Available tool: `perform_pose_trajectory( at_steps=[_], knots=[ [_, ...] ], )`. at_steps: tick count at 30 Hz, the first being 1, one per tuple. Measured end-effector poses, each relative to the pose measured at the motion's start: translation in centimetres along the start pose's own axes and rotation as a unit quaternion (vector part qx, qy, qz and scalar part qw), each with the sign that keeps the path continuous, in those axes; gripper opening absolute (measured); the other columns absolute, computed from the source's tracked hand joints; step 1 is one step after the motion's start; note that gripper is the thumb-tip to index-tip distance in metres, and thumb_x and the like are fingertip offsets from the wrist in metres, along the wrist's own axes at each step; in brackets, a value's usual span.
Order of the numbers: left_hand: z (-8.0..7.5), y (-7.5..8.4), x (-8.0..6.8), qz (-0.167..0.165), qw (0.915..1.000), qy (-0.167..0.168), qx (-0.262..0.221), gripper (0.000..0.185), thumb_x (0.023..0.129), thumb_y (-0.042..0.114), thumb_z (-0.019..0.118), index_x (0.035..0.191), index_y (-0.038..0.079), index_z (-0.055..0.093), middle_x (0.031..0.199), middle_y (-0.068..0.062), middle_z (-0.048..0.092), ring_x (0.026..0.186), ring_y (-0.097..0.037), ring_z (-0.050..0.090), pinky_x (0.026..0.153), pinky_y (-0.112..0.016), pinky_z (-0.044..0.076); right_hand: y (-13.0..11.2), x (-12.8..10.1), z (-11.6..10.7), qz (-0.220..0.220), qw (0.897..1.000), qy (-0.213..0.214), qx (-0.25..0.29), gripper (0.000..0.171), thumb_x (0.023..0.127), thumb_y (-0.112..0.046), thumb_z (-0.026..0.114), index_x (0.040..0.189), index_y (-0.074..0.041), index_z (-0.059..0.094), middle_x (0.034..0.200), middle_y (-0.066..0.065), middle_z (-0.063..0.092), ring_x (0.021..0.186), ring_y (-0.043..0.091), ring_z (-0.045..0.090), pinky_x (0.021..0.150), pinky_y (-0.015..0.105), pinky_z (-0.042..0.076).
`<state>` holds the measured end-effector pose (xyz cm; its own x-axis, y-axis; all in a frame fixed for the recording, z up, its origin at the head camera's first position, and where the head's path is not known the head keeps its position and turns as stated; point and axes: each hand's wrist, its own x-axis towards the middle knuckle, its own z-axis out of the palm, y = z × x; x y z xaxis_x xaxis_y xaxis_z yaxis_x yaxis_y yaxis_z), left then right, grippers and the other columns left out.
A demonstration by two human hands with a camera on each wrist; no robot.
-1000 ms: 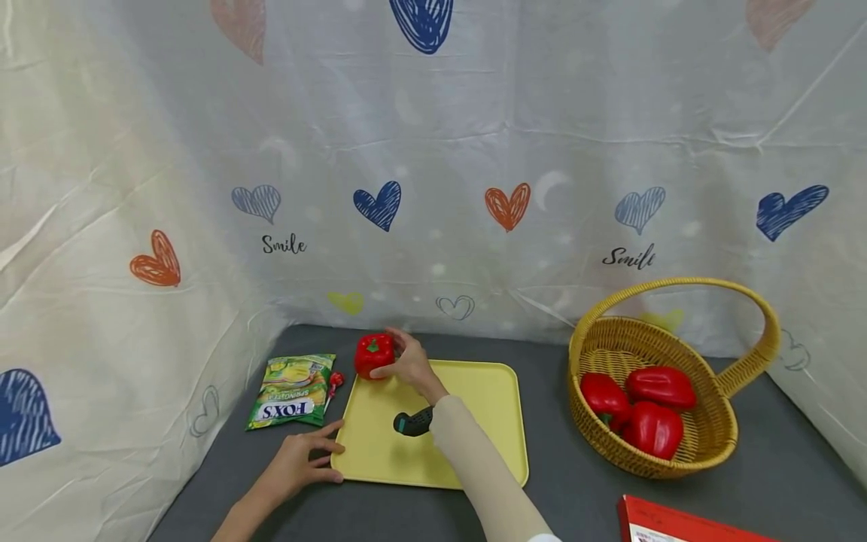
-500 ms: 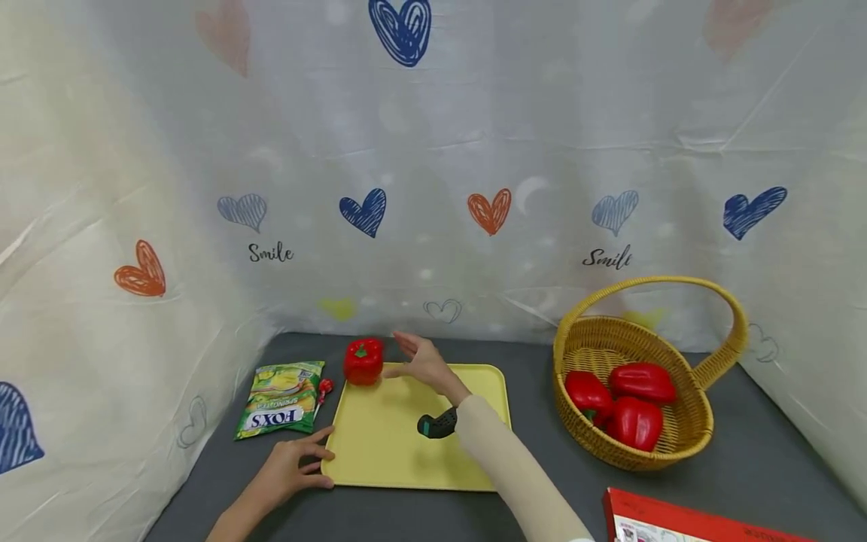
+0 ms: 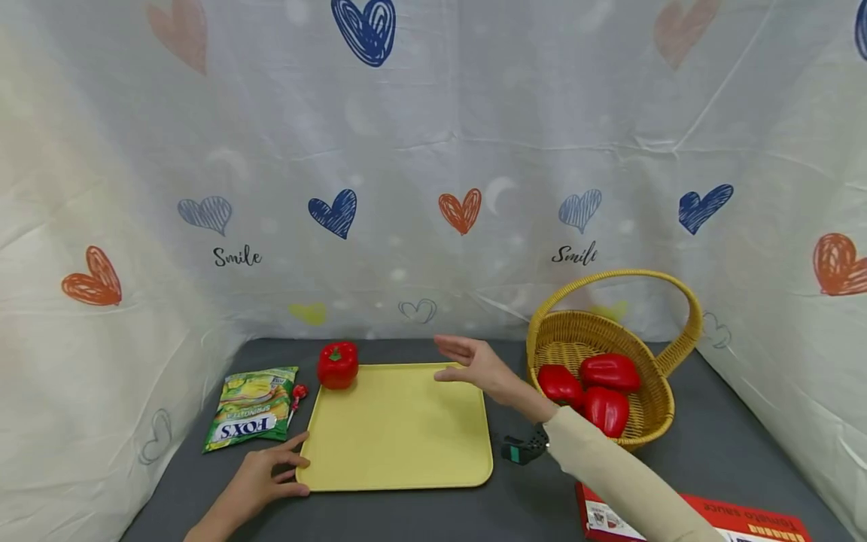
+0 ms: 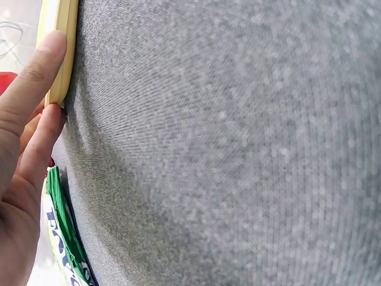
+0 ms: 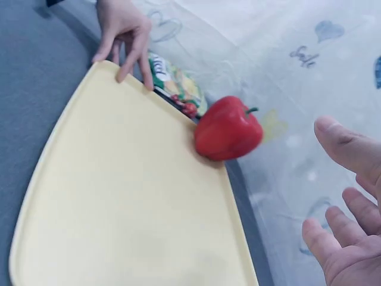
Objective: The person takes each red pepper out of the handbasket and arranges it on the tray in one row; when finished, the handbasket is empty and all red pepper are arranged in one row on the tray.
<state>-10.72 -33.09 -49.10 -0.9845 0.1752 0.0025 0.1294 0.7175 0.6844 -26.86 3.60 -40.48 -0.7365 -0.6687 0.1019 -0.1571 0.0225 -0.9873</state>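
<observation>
A yellow tray (image 3: 400, 425) lies on the grey cloth. My left hand (image 3: 260, 478) has its fingertips and thumb against the tray's near left corner, seen close up along the tray edge (image 4: 66, 53) in the left wrist view. On the tray's far left corner stands a red bell pepper (image 3: 338, 364), its green stem showing. My right hand (image 3: 484, 369) hovers over the tray's right side, fingers apart and nothing in them. In the right wrist view, the right hand (image 5: 351, 232) is well away from the bell pepper (image 5: 228, 129).
A wicker basket (image 3: 660, 421) with an arched handle holds several red bell peppers (image 3: 609, 373) at the right. A green and yellow FOX'S packet (image 3: 250, 406) and a small red-headed item (image 3: 299, 392) lie left of the tray. A red tomato sauce box (image 3: 745, 516) lies at front right.
My right hand has released the bell pepper on the tray's far left corner and drawn back to the right. My left hand stays at the tray corner. The head view has shifted right.
</observation>
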Motion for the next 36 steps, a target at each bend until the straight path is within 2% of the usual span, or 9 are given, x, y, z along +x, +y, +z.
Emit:
perform_pose_trajectory(
  at_steps=[6,13,21,26,30,33,36],
  knots=[
    [0.1,0.1,0.0,-0.007,0.9999,0.002,-0.013,0.043,0.059,0.041,0.077,0.092,0.016,0.069,0.130,-0.018,0.046,0.109,-0.034,0.051,0.066,-0.016,0.054,-0.6,-5.1,-4.5,-0.018,1.000,0.018,0.009,0.060,0.081,-0.007,0.066,0.135,-0.004,0.039,0.138,0.011,0.039,0.128,0.026,0.034,0.091,0.032,0.047],
    [-0.1,0.1,0.0,-0.013,0.9997,0.002,-0.018,0.042,0.059,0.041,0.077,0.093,0.016,0.069,0.131,-0.017,0.046,0.107,-0.032,0.052,0.067,-0.016,0.054,-1.0,-10.5,-9.7,0.009,0.999,0.036,-0.027,0.052,0.085,-0.003,0.060,0.133,-0.003,0.042,0.135,0.016,0.042,0.126,0.027,0.036,0.088,0.030,0.049],
    [0.0,0.3,-0.1,-0.017,0.9996,0.003,-0.024,0.043,0.059,0.038,0.078,0.093,0.013,0.069,0.131,-0.018,0.046,0.108,-0.033,0.051,0.068,-0.016,0.054,-0.3,-15.0,-15.8,0.038,0.998,-0.038,-0.036,0.049,0.087,0.007,0.051,0.133,0.008,0.035,0.131,0.002,0.049,0.120,0.019,0.045,0.086,0.034,0.050],
    [0.0,0.3,-0.1,-0.014,0.9997,0.006,-0.017,0.042,0.059,0.039,0.077,0.093,0.014,0.069,0.130,-0.017,0.047,0.109,-0.033,0.051,0.068,-0.016,0.054,0.3,-16.7,-18.5,0.087,0.994,-0.018,-0.066,0.046,0.089,0.003,0.052,0.132,0.006,0.038,0.133,0.016,0.044,0.115,0.030,0.048,0.085,0.042,0.050],
    [-0.2,0.2,-0.2,-0.012,0.9997,0.007,-0.018,0.041,0.060,0.037,0.078,0.093,0.014,0.069,0.130,-0.017,0.047,0.108,-0.032,0.052,0.069,-0.016,0.054,0.3,-16.9,-20.1,0.116,0.988,-0.003,-0.099,0.047,0.088,-0.002,0.056,0.131,0.005,0.041,0.132,0.024,0.041,0.112,0.029,0.051,0.085,0.046,0.049],
    [-0.1,0.2,-0.3,-0.012,0.9997,0.009,-0.020,0.041,0.060,0.036,0.078,0.093,0.014,0.069,0.130,-0.018,0.047,0.107,-0.032,0.052,0.069,-0.016,0.054,0.3,-16.8,-21.3,0.116,0.984,0.004,-0.135,0.047,0.087,-0.005,0.058,0.130,0.006,0.042,0.132,0.027,0.040,0.110,0.025,0.054,0.085,0.039,0.051],
    [0.1,0.2,-0.2,-0.011,0.9997,0.009,-0.019,0.041,0.060,0.038,0.077,0.093,0.015,0.069,0.130,-0.017,0.047,0.107,-0.031,0.053,0.068,-0.016,0.054,0.5,-17.1,-22.2,0.104,0.979,0.032,-0.170,0.048,0.086,-0.007,0.059,0.130,0.006,0.043,0.132,0.026,0.040,0.108,0.022,0.055,0.083,0.031,0.053]
  ],
)
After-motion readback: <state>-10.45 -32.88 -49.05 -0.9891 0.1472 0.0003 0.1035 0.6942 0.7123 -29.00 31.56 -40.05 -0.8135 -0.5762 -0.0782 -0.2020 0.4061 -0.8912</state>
